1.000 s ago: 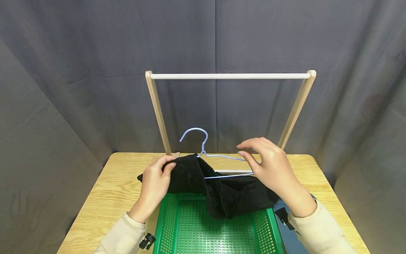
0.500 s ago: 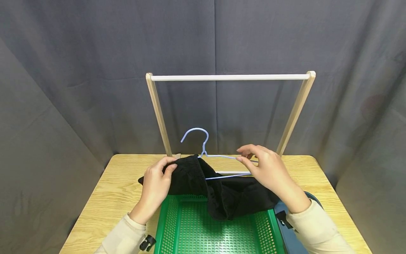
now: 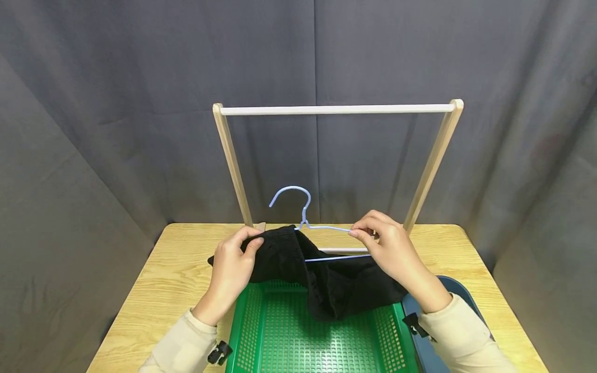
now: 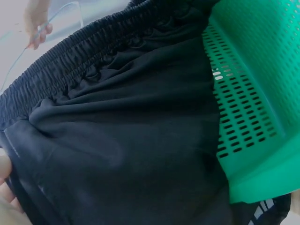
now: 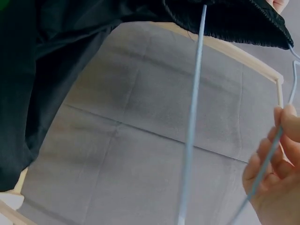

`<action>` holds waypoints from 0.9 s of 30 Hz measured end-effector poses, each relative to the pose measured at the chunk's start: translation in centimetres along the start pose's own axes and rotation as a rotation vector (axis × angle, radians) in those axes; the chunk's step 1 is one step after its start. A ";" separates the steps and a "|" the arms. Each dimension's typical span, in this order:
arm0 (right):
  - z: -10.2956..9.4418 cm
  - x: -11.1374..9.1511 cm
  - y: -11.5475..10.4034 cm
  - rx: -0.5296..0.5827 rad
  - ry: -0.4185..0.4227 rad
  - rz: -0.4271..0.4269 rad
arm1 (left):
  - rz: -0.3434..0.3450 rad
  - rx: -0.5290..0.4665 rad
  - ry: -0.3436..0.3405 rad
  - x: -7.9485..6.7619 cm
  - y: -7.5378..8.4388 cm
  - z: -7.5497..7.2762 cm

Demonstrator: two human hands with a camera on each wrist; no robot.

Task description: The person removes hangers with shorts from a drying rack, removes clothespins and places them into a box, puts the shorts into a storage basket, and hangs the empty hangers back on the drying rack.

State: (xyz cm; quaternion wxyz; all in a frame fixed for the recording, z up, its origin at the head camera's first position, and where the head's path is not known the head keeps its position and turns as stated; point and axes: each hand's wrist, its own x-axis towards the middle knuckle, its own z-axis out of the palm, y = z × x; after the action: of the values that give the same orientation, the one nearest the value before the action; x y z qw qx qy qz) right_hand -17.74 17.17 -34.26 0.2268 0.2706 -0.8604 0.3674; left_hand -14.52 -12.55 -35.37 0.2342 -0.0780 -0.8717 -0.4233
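Your left hand point(image 3: 231, 263) pinches the black garment point(image 3: 281, 257) over the blue hanger's point(image 3: 304, 215) one shoulder, your right hand point(image 3: 388, 243) gripping the other!

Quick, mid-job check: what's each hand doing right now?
Left hand: closed, pinching the black garment at its upper edge.
Right hand: closed, pinching the blue hanger by its upper wire.

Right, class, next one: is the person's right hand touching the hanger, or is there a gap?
Touching. The right wrist view shows it: the fingertips of the right hand pinch the upper wire of the hanger.
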 end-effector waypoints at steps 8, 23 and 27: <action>-0.3 -0.3 0.1 0.107 0.150 -0.028 | -0.064 -0.069 0.004 0.0 0.0 -1.1; -2.1 -2.0 1.5 0.113 0.246 0.023 | -0.198 -0.092 0.041 -0.1 -1.6 -3.3; -2.7 -2.4 1.7 0.099 0.271 0.030 | -0.208 -0.082 0.052 0.0 -2.2 -3.7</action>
State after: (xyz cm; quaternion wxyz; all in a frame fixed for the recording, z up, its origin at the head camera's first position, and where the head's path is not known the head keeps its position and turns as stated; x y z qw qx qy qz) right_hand -16.47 20.96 -34.85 0.3218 0.2166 -0.8066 0.4461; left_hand -13.93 -16.83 -34.94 0.2083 0.0143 -0.8506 -0.4826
